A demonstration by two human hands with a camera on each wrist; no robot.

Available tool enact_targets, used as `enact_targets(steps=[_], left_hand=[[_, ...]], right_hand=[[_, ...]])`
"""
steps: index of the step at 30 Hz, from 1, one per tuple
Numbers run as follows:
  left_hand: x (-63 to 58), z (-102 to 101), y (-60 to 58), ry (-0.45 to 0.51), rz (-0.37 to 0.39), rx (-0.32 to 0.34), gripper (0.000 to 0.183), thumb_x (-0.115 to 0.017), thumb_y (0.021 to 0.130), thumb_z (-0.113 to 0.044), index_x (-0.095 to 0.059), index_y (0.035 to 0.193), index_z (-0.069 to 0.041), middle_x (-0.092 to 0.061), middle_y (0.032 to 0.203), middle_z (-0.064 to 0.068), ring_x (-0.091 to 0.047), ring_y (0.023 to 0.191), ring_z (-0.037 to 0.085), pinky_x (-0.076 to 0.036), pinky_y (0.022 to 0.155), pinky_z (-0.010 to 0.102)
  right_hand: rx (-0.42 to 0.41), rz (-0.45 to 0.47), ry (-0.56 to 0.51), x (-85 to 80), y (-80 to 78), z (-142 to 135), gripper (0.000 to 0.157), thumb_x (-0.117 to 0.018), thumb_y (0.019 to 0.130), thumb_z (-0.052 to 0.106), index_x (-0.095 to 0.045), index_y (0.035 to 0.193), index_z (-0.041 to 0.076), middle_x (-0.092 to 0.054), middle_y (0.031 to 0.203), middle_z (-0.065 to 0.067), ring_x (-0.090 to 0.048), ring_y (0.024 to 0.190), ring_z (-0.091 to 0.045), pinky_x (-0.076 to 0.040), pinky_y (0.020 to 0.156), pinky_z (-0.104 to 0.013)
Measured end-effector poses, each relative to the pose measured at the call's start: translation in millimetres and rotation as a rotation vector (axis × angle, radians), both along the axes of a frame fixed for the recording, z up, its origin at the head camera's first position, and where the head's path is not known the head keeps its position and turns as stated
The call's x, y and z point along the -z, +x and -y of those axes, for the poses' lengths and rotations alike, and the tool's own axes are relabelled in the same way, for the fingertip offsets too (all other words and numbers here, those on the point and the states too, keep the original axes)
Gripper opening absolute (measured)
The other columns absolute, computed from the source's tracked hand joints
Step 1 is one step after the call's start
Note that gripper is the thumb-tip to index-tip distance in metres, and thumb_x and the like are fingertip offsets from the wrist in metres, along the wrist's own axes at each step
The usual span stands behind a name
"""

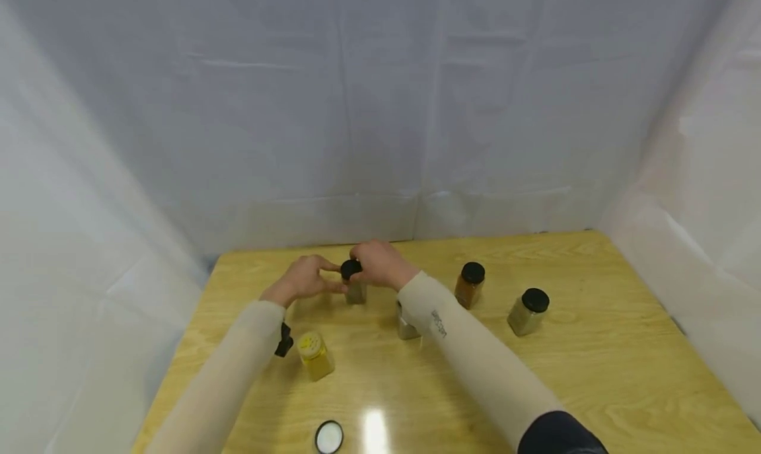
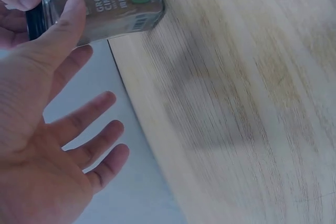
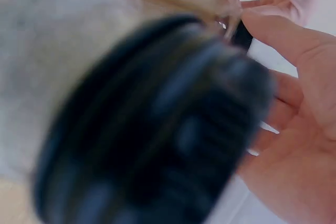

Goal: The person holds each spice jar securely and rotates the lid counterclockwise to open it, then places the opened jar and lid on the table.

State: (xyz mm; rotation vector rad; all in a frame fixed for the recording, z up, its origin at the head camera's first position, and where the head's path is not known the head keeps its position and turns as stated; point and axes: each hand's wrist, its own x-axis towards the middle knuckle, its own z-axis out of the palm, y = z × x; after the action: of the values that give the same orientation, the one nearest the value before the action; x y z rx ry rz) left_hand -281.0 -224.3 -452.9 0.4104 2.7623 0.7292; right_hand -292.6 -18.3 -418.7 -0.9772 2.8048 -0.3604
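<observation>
A clear jar labelled ground cinnamon (image 2: 118, 6) stands near the back of the table, a black lid (image 1: 350, 269) on its top. My left hand (image 1: 306, 279) pinches the jar between thumb and index finger. Its other fingers spread away from the glass in the left wrist view. From the right, my right hand (image 1: 383, 265) grips the black lid with thumb and fingers.
A yellow jar with a yellow shaker top (image 1: 316, 356) stands near my left forearm. A loose lid (image 1: 329, 437) lies at the front. My right sleeve partly covers another jar (image 1: 407, 323). Black-lidded jars, one reddish-brown (image 1: 470, 286), one greenish (image 1: 526, 313), stand to the right.
</observation>
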Motion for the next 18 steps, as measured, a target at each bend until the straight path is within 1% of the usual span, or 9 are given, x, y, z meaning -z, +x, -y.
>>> enact_targets(steps=[3, 7, 9, 13, 15, 18], left_hand=[[-4.2, -2.6, 6.6, -0.035, 0.004, 0.011, 0.062, -0.084, 0.091, -0.044, -0.070, 0.139, -0.009, -0.063, 0.147, 0.019, -0.054, 0.140, 0.045, -0.046, 0.113, 0.059], [-8.0, -7.5, 13.6, -0.096, -0.005, 0.047, 0.066, -0.085, 0.088, -0.047, -0.069, 0.140, -0.010, -0.064, 0.147, 0.017, -0.056, 0.139, 0.045, -0.046, 0.113, 0.059], [-10.1, -9.8, 16.3, -0.130, -0.019, 0.075, 0.067, -0.085, 0.087, -0.049, -0.070, 0.139, -0.010, -0.066, 0.144, 0.016, -0.058, 0.137, 0.044, -0.047, 0.112, 0.059], [-15.4, -15.1, 23.1, -0.179, -0.051, 0.120, 0.063, -0.086, 0.086, -0.048, -0.073, 0.135, -0.011, -0.071, 0.138, 0.015, -0.062, 0.131, 0.044, -0.049, 0.110, 0.059], [-17.3, -17.7, 28.5, -0.193, -0.054, 0.121, 0.061, -0.087, 0.085, -0.047, -0.075, 0.133, -0.012, -0.072, 0.136, 0.013, -0.061, 0.131, 0.045, -0.046, 0.111, 0.061], [-19.2, -21.3, 38.7, -0.215, -0.057, 0.121, 0.060, -0.088, 0.085, -0.048, -0.076, 0.132, -0.012, -0.073, 0.135, 0.013, -0.059, 0.131, 0.048, -0.040, 0.114, 0.067]], right_hand=[[-0.032, -0.021, 0.018, -2.2, 7.9, -2.8, 0.031, -0.080, 0.097, 0.031, -0.075, 0.117, 0.008, -0.077, 0.110, -0.006, -0.069, 0.096, -0.021, -0.057, 0.087, -0.037], [-0.057, -0.048, 0.050, -1.5, 17.7, -6.7, 0.033, -0.080, 0.096, 0.032, -0.075, 0.119, 0.009, -0.077, 0.110, -0.005, -0.067, 0.097, -0.022, -0.056, 0.086, -0.037], [-0.058, -0.052, 0.064, -1.4, 22.5, -8.1, 0.034, -0.080, 0.096, 0.033, -0.076, 0.121, 0.010, -0.077, 0.111, -0.005, -0.065, 0.098, -0.022, -0.055, 0.086, -0.037], [-0.053, -0.043, 0.066, -3.3, 31.5, -9.9, 0.032, -0.081, 0.095, 0.032, -0.076, 0.119, 0.011, -0.077, 0.108, -0.005, -0.062, 0.097, -0.023, -0.054, 0.084, -0.038], [-0.052, -0.031, 0.054, -3.4, 36.3, -10.8, 0.030, -0.081, 0.095, 0.030, -0.076, 0.118, 0.011, -0.077, 0.107, -0.005, -0.061, 0.095, -0.022, -0.054, 0.082, -0.038], [-0.055, -0.022, 0.044, -0.5, 45.2, -13.4, 0.030, -0.081, 0.095, 0.031, -0.076, 0.118, 0.012, -0.076, 0.106, -0.004, -0.059, 0.092, -0.020, -0.053, 0.079, -0.036]])
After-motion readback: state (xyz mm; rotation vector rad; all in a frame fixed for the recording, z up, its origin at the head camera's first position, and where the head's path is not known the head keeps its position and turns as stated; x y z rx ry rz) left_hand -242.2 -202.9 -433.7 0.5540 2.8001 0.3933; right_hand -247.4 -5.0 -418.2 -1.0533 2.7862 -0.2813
